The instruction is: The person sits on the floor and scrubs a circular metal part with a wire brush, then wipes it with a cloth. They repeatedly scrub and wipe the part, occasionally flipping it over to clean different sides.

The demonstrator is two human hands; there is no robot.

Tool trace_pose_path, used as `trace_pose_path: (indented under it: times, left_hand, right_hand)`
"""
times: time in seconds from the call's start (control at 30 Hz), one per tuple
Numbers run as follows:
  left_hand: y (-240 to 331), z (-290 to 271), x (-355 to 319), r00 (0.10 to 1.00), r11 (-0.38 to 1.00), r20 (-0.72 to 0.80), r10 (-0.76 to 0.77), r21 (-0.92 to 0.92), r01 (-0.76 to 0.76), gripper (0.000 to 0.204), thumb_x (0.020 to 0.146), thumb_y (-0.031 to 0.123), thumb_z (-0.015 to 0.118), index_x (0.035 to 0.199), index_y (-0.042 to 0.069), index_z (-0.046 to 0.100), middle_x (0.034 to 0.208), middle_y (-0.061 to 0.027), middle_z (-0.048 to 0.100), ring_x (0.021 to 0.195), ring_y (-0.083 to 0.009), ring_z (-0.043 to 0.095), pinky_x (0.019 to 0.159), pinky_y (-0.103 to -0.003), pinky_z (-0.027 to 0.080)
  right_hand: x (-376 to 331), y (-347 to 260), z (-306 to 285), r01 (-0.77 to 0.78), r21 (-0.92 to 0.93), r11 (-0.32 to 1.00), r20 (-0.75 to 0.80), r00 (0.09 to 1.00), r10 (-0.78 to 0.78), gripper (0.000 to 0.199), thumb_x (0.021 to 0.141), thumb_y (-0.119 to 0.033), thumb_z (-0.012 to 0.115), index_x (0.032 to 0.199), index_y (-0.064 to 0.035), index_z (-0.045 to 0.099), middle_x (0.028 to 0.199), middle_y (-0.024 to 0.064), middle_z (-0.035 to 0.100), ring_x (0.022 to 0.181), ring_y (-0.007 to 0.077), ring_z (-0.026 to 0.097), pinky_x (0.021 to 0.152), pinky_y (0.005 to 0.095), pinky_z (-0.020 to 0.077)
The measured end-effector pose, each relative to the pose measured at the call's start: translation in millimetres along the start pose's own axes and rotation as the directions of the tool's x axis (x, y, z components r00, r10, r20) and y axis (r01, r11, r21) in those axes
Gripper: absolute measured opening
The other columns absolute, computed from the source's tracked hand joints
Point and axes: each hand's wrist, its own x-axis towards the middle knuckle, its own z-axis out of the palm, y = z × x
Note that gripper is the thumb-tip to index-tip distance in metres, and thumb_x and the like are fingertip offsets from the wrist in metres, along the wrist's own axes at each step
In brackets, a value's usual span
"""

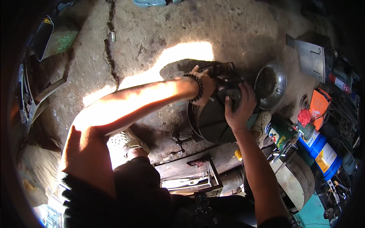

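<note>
A dark, round metal piece [215, 123] with a drum-like body lies on the floor between my feet. My right hand [242, 108] rests on its upper right side, thumb spread apart from the fingers. At the far side of the piece, my left hand [207, 86], with a beaded bracelet [198, 88] at the wrist, is closed around a dark part. What it grips is mostly hidden under the palm. Just beyond both hands, a black metal part [224, 68] reaches out over the floor.
Right of the piece stands a metal bowl [270, 85]. A tool tray [190, 182] lies close to my legs. Along the right are a grey metal box [313, 57], an orange case [319, 104] and a blue bucket [323, 155]. A T-shaped tool [178, 142] lies near my left shoe [125, 142].
</note>
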Motion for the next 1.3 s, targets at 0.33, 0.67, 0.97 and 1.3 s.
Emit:
trace_pose_path:
  times: [0.33,0.67,0.97,1.3]
  left_hand:
    - [21.4,92.8,-53.4,0.915,0.947,-0.385,-0.12,-0.322,-0.011,0.085,0.076,0.011,0.068,0.153,0.0,0.035,0.161,-0.0181,0.033,0.151,-0.0395,0.025,0.119,-0.061,0.026]
    - [8.5,114.5,-41.5,0.864,0.978,-0.492,-0.11,-0.21,0.005,0.086,0.073,0.011,0.073,0.153,0.009,0.041,0.163,-0.0149,0.028,0.152,-0.0415,0.02,0.121,-0.063,0.018]
    - [9.9,99.4,-39.3,0.906,0.984,-0.409,-0.112,-0.17,0.045,0.072,0.087,0.019,0.062,0.155,0.015,0.039,0.164,-0.0218,0.018,0.154,-0.0414,0.012,0.123,-0.06,0.01]
    - [-2.1,95.0,-21.3,0.921,0.989,-0.378,-0.098,-0.144,0.046,0.078,0.084,0.012,0.065,0.156,0.018,0.038,0.166,-0.0179,0.015,0.153,-0.0386,0.016,0.124,-0.056,0.019]
  right_hand:
    - [4.2,0.6,-0.3,-0.003,-0.016,1.0,0.006,1.0,0.003,0.061,0.085,-0.038,0.067,0.133,-0.0026,0.054,0.137,0.019,0.054,0.126,0.0391,0.051,0.106,0.0509,0.0357]
    - [2.9,2.0,1.1,0.006,-0.041,0.999,0.024,1.0,-0.005,0.06,0.087,-0.037,0.065,0.133,-0.0018,0.054,0.135,0.019,0.055,0.126,0.0386,0.051,0.106,0.0499,0.0362]
    - [2.6,-1.2,2.9,0.011,-0.058,0.998,0.001,1.0,-0.011,0.057,0.087,-0.037,0.065,0.132,-0.0024,0.055,0.135,0.0186,0.056,0.125,0.0382,0.052,0.106,0.0489,0.037]
    - [2.0,-2.2,2.6,0.021,-0.035,0.999,-0.009,1.0,-0.021,0.057,0.086,-0.035,0.066,0.132,-0.0028,0.055,0.134,0.0188,0.056,0.125,0.0385,0.052,0.106,0.049,0.0371]
